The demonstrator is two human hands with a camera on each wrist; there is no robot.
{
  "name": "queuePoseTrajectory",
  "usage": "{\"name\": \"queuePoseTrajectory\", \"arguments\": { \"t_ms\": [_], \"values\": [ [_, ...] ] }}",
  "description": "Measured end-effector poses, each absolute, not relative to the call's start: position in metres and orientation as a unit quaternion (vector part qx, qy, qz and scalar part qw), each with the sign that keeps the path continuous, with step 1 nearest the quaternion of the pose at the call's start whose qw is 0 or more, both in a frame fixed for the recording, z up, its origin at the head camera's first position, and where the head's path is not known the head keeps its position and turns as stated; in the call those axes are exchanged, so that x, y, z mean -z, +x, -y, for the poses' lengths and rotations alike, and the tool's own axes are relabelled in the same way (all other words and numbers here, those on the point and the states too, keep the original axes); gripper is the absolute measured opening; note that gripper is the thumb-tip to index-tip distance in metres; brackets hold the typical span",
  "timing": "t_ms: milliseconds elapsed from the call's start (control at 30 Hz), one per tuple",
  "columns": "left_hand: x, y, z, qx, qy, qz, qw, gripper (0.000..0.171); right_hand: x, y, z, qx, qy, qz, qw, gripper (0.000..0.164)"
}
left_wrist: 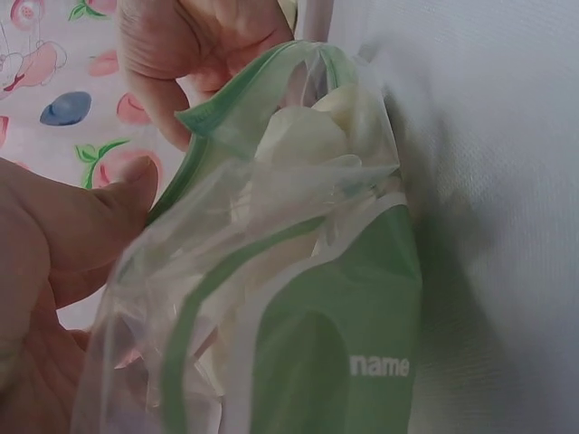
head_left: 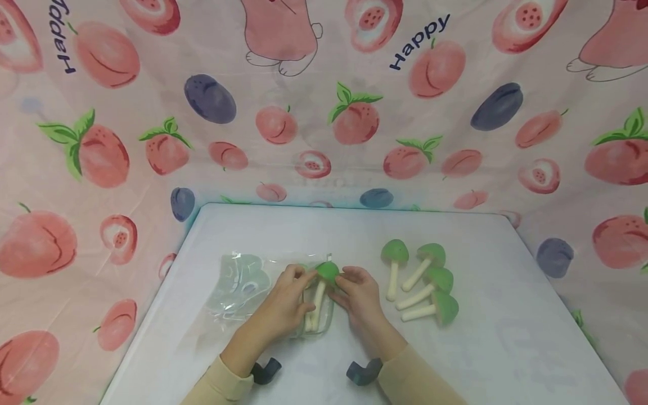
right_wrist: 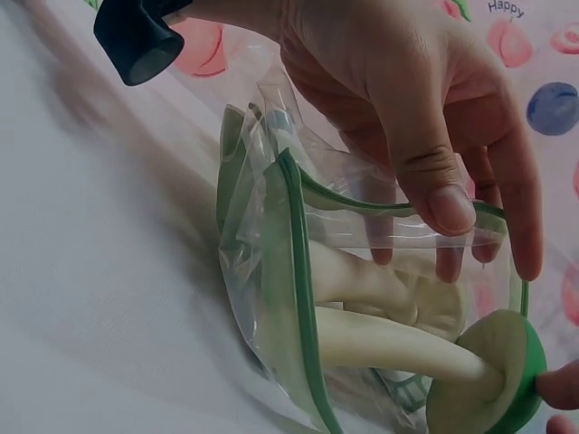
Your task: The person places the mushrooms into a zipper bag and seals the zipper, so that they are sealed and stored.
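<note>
A clear zip bag (head_left: pixel 316 320) with a green rim lies on the white table (head_left: pixel 506 337) between my hands. My left hand (head_left: pixel 304 281) pinches the bag's open rim, thumb outside and fingers inside, as the right wrist view shows (right_wrist: pixel 452 208). My right hand (head_left: pixel 344 281) pinches the green cap of a toy mushroom (head_left: pixel 326 273) whose cream stem (right_wrist: pixel 389 348) reaches into the bag mouth. More cream stems lie inside the bag (left_wrist: pixel 298 136). The bag's front carries a green label reading "name" (left_wrist: pixel 380 366).
Several green-capped toy mushrooms (head_left: pixel 427 284) lie loose to the right of my hands. A second clear plastic bag (head_left: pixel 240 281) lies flat to the left. Fruit-print cloth (head_left: pixel 354 118) walls in the table at the back and both sides.
</note>
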State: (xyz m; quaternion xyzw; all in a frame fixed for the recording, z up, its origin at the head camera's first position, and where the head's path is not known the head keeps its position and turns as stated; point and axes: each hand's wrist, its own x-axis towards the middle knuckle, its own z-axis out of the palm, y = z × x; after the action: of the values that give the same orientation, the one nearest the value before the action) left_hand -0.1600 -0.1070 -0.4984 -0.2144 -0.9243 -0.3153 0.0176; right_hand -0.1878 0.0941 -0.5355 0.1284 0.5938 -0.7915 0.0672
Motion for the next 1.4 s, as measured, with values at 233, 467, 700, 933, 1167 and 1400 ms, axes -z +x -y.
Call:
{"name": "queuePoseTrajectory", "arguments": {
  "t_ms": [233, 467, 700, 933, 1167, 1400],
  "values": [
    [0.4981, -0.1600, 0.1053, 0.309, -0.212, 0.927, 0.012, 0.071, 0.5352, -0.1888, -0.0913, 0.787, 0.142, -0.597, 0.066, 0.047],
    [0.4962, -0.1594, 0.1065, 0.308, -0.211, 0.927, 0.018, 0.070, 0.5342, -0.1909, -0.0872, 0.785, 0.145, -0.599, 0.061, 0.048],
    [0.4978, -0.1604, 0.1064, 0.311, -0.216, 0.925, 0.022, 0.072, 0.5363, -0.1918, -0.0843, 0.795, 0.150, -0.587, 0.048, 0.051],
    [0.4983, -0.1602, 0.1072, 0.310, -0.217, 0.926, 0.020, 0.071, 0.5367, -0.1929, -0.0851, 0.791, 0.155, -0.590, 0.053, 0.047],
    [0.4959, -0.1599, 0.1084, 0.307, -0.211, 0.928, 0.026, 0.070, 0.5332, -0.1959, -0.0859, 0.766, 0.140, -0.623, 0.077, 0.043],
    [0.4946, -0.1599, 0.1089, 0.312, -0.212, 0.926, 0.027, 0.070, 0.5305, -0.1969, -0.0866, 0.753, 0.129, -0.639, 0.087, 0.041]
  ]
}}
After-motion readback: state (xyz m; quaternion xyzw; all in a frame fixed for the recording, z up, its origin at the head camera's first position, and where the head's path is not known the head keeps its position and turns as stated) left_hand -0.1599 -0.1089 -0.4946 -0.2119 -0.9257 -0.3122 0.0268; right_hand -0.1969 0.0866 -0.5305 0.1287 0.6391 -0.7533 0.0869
